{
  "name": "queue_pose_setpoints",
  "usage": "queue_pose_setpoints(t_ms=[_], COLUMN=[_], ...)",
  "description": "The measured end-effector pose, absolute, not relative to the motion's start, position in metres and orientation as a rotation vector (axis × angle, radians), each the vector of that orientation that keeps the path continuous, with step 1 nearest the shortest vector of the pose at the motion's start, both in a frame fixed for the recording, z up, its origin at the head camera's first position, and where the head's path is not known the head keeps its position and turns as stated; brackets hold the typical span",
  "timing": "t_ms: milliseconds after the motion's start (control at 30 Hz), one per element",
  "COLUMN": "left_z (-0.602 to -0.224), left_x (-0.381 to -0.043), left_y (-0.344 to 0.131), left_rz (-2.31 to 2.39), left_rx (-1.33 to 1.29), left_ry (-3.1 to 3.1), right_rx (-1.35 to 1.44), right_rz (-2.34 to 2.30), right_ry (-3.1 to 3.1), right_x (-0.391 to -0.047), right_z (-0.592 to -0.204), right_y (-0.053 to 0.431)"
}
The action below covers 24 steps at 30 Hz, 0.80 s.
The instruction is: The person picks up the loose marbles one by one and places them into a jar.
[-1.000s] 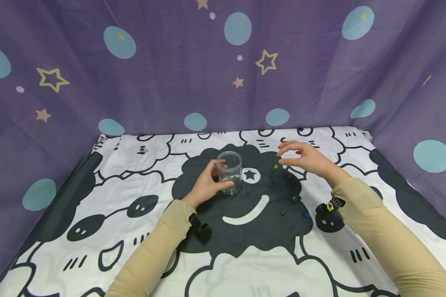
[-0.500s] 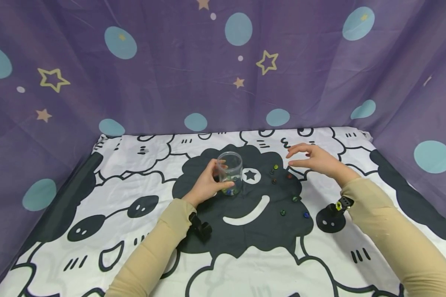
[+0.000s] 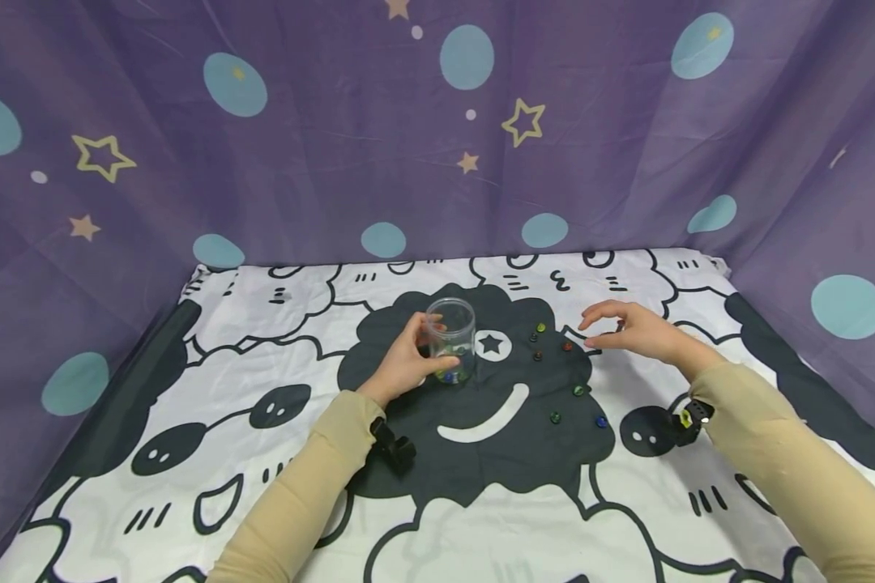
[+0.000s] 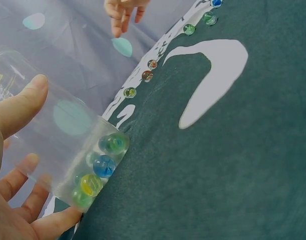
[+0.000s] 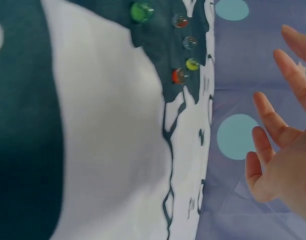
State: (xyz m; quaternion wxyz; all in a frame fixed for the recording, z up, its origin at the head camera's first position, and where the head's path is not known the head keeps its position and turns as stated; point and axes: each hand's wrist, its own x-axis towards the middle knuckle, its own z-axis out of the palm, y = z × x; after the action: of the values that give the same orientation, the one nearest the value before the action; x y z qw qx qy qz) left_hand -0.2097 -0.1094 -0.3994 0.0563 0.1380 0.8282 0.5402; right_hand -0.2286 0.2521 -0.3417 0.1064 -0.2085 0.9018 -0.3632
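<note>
My left hand (image 3: 401, 364) grips a clear plastic jar (image 3: 455, 330), thumb on the near side and fingers around the far side. It stands upright, mouth up, on the dark patch of the cloth. Several glass marbles lie in its bottom, among them a blue marble (image 4: 103, 166) and a yellow one (image 4: 91, 185). My right hand (image 3: 640, 333) hovers right of the loose marbles with fingers spread apart, holding nothing. Nearest to it is a red marble (image 3: 567, 346); a yellow-green marble (image 3: 541, 327) lies farther left. Closer to me are a green marble (image 3: 578, 390) and a blue marble (image 3: 601, 422).
A black-and-white cartoon cloth (image 3: 481, 534) covers the table. Behind it hangs a purple curtain (image 3: 321, 146) with stars and blue ovals. Another green marble (image 3: 555, 417) lies left of the blue one. Each wrist carries a small black camera.
My right hand has drawn back to the right and a little toward me, away from the loose marbles. The left hand and the jar have stayed in place.
</note>
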Motion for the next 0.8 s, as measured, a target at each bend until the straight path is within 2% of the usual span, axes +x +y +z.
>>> queue_pose_setpoints(t_ms=[800], left_z=[-0.399], left_x=[-0.21], left_y=[-0.109], left_rz=[1.654], left_rx=[0.409], left_ry=[2.505], right_rx=[-0.837], right_rz=[-0.908], right_ry=[2.512], right_x=[-0.218], right_z=[-0.381], right_y=[0.249])
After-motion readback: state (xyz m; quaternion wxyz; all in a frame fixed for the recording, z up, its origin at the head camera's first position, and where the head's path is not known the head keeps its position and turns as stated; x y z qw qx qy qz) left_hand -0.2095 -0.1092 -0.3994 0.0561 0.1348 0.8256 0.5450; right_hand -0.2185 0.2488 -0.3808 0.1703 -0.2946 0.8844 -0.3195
